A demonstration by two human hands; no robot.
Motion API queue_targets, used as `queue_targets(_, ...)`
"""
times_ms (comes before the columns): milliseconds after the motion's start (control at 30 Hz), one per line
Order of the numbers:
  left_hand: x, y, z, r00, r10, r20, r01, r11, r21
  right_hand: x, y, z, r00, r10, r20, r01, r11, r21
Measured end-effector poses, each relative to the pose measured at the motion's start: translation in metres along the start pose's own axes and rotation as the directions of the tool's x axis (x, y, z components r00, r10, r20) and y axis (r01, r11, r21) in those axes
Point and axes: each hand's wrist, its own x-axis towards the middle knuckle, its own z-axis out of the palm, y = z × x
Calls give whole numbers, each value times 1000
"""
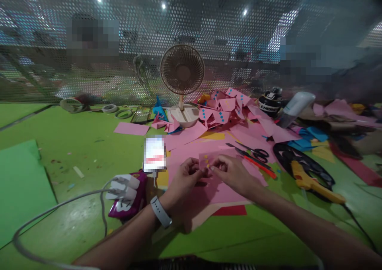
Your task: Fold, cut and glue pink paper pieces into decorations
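In the middle of the table, a small pink paper piece (pixel 211 157) with several tiny yellow spots stands between my hands, above larger pink sheets (pixel 185 152). My left hand (pixel 191 176) has curled fingers and thumb pinching the paper's lower left edge. From the other side, my right hand (pixel 231 172) brings its thumb and index finger together beside the yellow spots; whatever sits between those fingertips is too small to make out. Scissors (pixel 258 154) and an orange-handled cutter (pixel 261 167) lie just right of my right hand.
Behind are a small fan (pixel 182 73) and a pile of folded pink paper (pixel 222 108). On the right, a yellow glue gun (pixel 310 184) rests on a black spool (pixel 282 152). A lit phone (pixel 154 154), purple pouch (pixel 127 206) and cable (pixel 59 204) are at left.
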Motion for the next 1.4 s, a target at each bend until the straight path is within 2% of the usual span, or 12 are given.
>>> queue_targets(467,0,-1,-1,1000,-11,4,11,1000,10,-3,8,-3,994,-94,-63,94,996,7)
queue_targets(633,-3,5,2,999,-34,-12,34,999,3,-4,6,0,995,-86,-55,88,995,37)
queue_targets(1100,-2,6,2,999,-42,-35,41,999,-15,-6,10,1,992,-109,-63,108,994,-24)
queue_targets(1200,-3,7,2,998,-35,-49,36,999,1,-3,9,-8,972,-166,-167,155,985,-77)
queue_targets(1300,-3,8,2,999,-25,-47,26,1000,17,9,14,-22,911,-312,-269,254,939,-230)
queue_targets(1333,-3,7,2,999,-22,-37,23,1000,18,14,16,-26,902,-343,-263,268,922,-281)
queue_targets(1400,-3,7,3,1000,-17,-20,18,1000,16,24,21,-33,922,-336,-194,259,905,-338)
